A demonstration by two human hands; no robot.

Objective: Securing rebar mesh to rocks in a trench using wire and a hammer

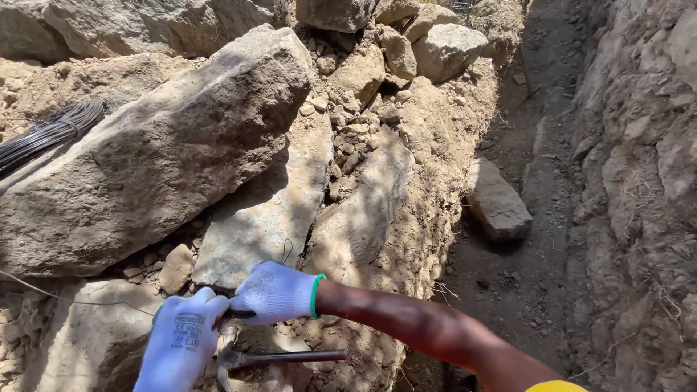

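Two gloved hands, left hand [180, 340] and right hand [272, 292], touching.

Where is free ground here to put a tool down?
The trench floor lies bare between the flat stone and the right earth wall. It is crowded around the gloved hands, among rocks, a metal rod and rubble.

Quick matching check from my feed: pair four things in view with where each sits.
Things:
1. wire coil
2. metal tool
3. flat rock
4. big boulder

Places:
A. lying in the trench bottom, right of the rock bank
B. far left, against the boulder's upper edge
C. just below the two gloved hands
D. upper left, slanting across the bank

Pairs: 1-B, 2-C, 3-A, 4-D
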